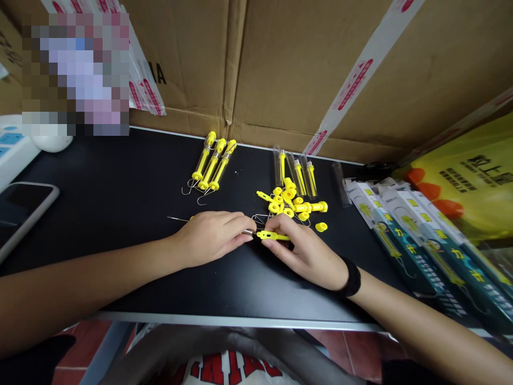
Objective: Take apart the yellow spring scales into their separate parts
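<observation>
My left hand is closed, its thumb and fingertips pinching a small silver spring. Past its back, a thin metal wire with a bit of yellow sticks out; whether the hand holds that too is hidden. My right hand pinches a slotted yellow plastic rod, pointing left, its tip close to the spring. Just behind my right fingers lies a pile of yellow caps, rods and bent wire hooks. Three assembled spring scales with hooks lie farther back, left of the pile.
Clear tubes, several with yellow rods inside, lie behind the pile. Printed spring scale boxes and a yellow bag are at the right. A phone and a white device sit left. Cardboard stands along the back edge.
</observation>
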The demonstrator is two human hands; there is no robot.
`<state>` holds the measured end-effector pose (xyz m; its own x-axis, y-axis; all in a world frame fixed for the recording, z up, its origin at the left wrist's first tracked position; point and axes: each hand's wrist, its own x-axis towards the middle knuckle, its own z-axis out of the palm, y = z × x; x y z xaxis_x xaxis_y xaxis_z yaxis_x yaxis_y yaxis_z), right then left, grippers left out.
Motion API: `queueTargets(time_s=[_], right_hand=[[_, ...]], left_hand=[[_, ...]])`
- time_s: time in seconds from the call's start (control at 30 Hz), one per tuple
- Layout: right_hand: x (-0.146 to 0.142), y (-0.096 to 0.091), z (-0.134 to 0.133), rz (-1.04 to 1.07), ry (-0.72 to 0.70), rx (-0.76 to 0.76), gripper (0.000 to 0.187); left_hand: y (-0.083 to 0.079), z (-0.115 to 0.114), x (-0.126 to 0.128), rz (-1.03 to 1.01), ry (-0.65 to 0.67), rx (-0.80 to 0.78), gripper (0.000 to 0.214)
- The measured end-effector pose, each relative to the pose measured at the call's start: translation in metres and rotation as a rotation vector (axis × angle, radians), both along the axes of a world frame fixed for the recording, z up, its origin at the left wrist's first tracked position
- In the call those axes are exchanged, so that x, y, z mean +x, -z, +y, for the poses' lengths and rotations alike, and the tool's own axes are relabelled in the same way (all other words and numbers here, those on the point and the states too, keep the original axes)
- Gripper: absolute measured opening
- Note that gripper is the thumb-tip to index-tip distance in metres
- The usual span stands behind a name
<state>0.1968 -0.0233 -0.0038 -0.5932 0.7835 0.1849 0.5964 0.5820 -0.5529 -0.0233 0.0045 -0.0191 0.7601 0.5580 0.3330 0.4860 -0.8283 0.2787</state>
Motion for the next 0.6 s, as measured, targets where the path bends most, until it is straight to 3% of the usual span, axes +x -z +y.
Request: queueTargets(time_s=[0.6], right_hand=[[0.0013,-0.0007,0.001,-0.073,-0.032,0.115,0.016]], left_hand=[[0.0018,-0.0009,0.0013,0.05,-0.016,0.056,0.023]])
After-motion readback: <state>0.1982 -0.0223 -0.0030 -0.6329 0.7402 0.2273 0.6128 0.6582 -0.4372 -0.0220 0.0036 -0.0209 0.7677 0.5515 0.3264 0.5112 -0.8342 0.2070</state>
